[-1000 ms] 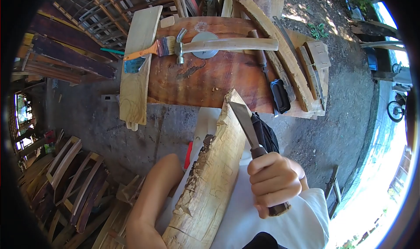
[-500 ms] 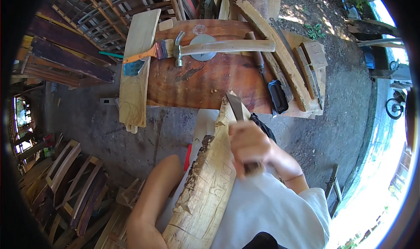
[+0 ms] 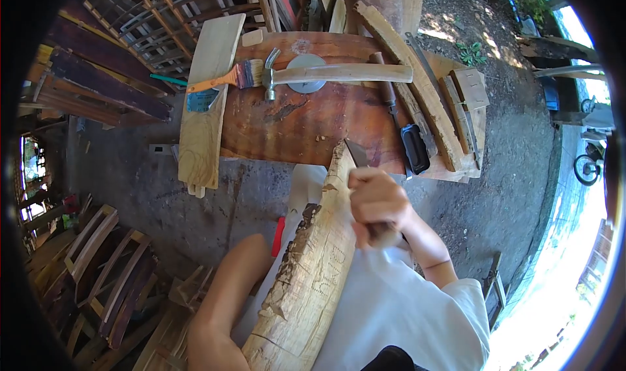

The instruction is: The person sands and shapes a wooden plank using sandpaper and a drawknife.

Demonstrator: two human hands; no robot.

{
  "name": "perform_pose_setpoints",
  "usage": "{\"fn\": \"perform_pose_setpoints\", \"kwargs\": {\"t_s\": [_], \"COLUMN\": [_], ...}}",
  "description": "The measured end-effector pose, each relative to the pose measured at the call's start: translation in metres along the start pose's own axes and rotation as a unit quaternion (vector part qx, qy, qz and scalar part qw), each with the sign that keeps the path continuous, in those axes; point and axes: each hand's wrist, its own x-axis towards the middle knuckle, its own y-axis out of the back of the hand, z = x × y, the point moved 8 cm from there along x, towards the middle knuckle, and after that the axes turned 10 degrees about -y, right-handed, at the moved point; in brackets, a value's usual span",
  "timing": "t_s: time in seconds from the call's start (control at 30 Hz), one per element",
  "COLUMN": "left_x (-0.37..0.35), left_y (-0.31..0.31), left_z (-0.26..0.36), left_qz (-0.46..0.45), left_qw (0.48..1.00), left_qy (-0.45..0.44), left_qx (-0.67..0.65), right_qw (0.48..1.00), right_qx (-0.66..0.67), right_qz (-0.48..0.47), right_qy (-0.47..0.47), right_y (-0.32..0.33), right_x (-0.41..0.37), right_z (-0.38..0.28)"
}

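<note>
My right hand (image 3: 379,201) is closed round the wooden handle of a chisel (image 3: 357,154). Its broad, flat metal blade points away from me and lies against the right side of the far tip of a long, pale piece of wood (image 3: 306,293). Rough dark bark runs down the wood's left edge, and dotted marks like lettering show on its face. The wood slopes from my body toward the table, its narrow end by the table's near edge. Only my left arm (image 3: 225,299) shows at the wood's left; the left hand is hidden.
On the reddish wooden table (image 3: 261,133) lie a claw hammer (image 3: 339,74), a paintbrush (image 3: 225,78), a metal disc (image 3: 305,84), a wooden-handled tool (image 3: 385,90), a black tray-like piece (image 3: 415,148) and several wood strips. Curved wooden frames (image 3: 117,273) are stacked at left.
My right hand and the chisel have shifted slightly right and toward the far end of the wood. The view has also moved a little.
</note>
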Motion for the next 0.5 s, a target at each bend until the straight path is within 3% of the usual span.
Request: {"fn": "perform_pose_setpoints", "kwargs": {"t_s": [0.07,0.23,0.5], "left_x": [-0.001,0.002,0.002], "left_y": [-0.003,-0.006,-0.012], "left_z": [-0.002,-0.004,-0.012], "left_qz": [0.003,-0.002,-0.003], "left_qw": [1.000,1.000,1.000], "left_qy": [0.005,-0.004,-0.011], "left_qx": [0.001,-0.002,-0.007], "right_qw": [1.000,1.000,0.998], "right_qx": [0.015,0.009,0.046], "right_qz": [-0.026,-0.010,-0.032], "right_qy": [0.006,0.026,0.003], "right_y": [0.002,-0.009,-0.004], "right_x": [0.005,0.001,0.005], "right_z": [-0.029,0.009,-0.021]}}
